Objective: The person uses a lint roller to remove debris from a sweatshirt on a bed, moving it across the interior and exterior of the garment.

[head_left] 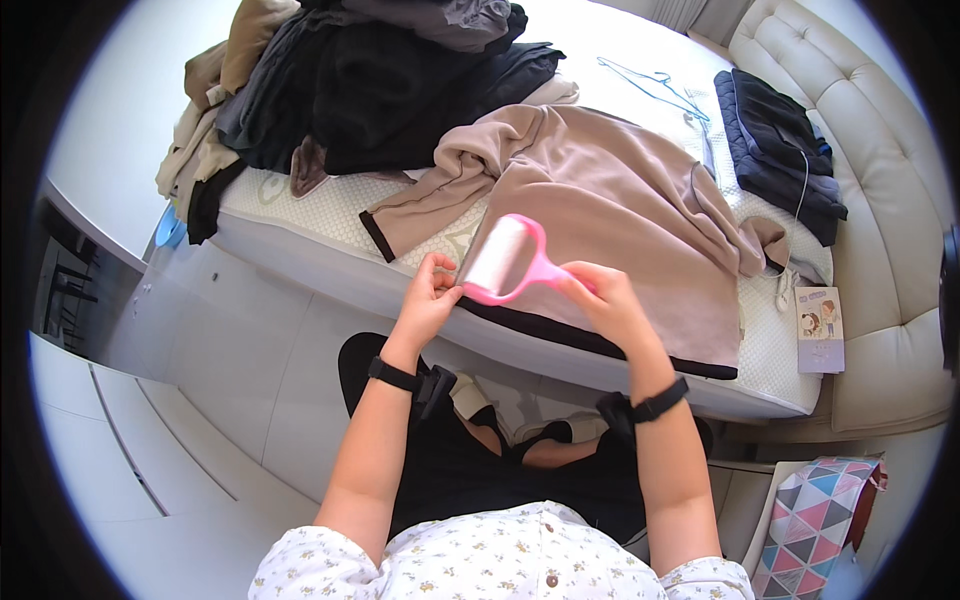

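A lint roller with a pink handle and frame and a white roll is held by its handle in my right hand. The fingers of my left hand are curled, and thumb and fingertips meet at the lower left end of the roll. What they pinch there is too small to make out. Under the roller, a beige fleece garment with black hem and cuffs lies spread on the bed, one sleeve stretched to the left.
A large heap of dark clothes covers the bed's left side. Blue hangers and folded dark clothing lie toward the cream headboard. A booklet sits at the right edge. Below it stands a triangle-patterned bag.
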The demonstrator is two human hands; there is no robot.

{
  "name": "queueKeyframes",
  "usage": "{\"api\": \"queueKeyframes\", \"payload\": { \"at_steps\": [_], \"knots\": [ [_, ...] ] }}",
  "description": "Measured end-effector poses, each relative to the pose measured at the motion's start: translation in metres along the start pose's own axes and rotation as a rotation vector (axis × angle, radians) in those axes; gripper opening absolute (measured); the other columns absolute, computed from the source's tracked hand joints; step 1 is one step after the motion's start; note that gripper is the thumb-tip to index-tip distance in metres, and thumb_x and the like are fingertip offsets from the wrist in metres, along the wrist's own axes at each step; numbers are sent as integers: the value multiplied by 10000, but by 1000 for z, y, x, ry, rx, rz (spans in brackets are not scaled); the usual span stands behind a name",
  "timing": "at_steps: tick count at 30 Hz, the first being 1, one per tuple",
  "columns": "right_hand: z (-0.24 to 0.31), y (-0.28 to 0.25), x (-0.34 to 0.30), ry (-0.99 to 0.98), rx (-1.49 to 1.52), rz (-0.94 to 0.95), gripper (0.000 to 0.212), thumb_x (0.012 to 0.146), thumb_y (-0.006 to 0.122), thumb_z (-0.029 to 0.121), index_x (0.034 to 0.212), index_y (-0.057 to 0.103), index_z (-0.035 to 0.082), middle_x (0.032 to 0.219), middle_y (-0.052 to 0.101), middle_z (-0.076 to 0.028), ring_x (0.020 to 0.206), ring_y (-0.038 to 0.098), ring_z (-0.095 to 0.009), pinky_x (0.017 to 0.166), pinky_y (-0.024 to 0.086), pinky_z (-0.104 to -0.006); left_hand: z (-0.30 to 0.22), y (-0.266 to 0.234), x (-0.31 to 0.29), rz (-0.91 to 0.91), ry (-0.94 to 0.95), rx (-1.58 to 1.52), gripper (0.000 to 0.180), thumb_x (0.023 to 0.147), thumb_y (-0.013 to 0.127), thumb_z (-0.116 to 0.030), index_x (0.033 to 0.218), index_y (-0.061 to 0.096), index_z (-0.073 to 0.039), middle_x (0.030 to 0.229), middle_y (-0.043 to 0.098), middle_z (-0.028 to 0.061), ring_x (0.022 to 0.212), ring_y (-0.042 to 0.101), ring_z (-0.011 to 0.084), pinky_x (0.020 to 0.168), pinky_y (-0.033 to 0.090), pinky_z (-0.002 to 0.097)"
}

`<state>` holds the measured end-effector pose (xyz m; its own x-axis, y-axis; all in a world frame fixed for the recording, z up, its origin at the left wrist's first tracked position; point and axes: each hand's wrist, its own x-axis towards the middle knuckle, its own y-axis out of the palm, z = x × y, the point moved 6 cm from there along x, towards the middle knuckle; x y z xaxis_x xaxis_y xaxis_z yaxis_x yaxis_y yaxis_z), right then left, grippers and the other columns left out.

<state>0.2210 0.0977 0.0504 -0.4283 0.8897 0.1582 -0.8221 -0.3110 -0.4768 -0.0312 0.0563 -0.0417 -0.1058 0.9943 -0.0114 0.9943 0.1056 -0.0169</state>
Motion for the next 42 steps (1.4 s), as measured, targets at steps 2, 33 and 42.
{"api": "queueKeyframes", "payload": {
  "at_steps": [2, 33, 42],
  "knots": [
    [-6, 29, 13, 72, -15, 57, 291, 892, 633, 338, 925, 705, 58, 704, 633, -131, 658, 605, -194, 654, 483, -325, 0, -2, -1, -2, 24, -11, 315, 847, 593, 40, 1093, 454, -99, 867, 571, 25, 759, 519, 68, 674, 416, 201],
    [-143, -316, -262, 706, -590, -441, 506, 768, 720, 459, 608, 617, -10, 493, 469, -62, 489, 437, -140, 494, 359, -339, -3, -6, -5, -55, -29, 71, 125, 867, 519, 2, 866, 626, -63, 707, 530, -76, 504, 344, -4, 437, 243, 185],
    [-70, -331, -301, 887, -1090, -704, 592, 747, 660, 620, 658, 653, 35, 597, 582, -128, 578, 546, -316, 557, 424, -415, -9, -3, -6, -51, -1, 125, 103, 870, 538, -17, 902, 630, -50, 739, 556, -58, 520, 378, 3, 444, 283, 184]
  ]
}}
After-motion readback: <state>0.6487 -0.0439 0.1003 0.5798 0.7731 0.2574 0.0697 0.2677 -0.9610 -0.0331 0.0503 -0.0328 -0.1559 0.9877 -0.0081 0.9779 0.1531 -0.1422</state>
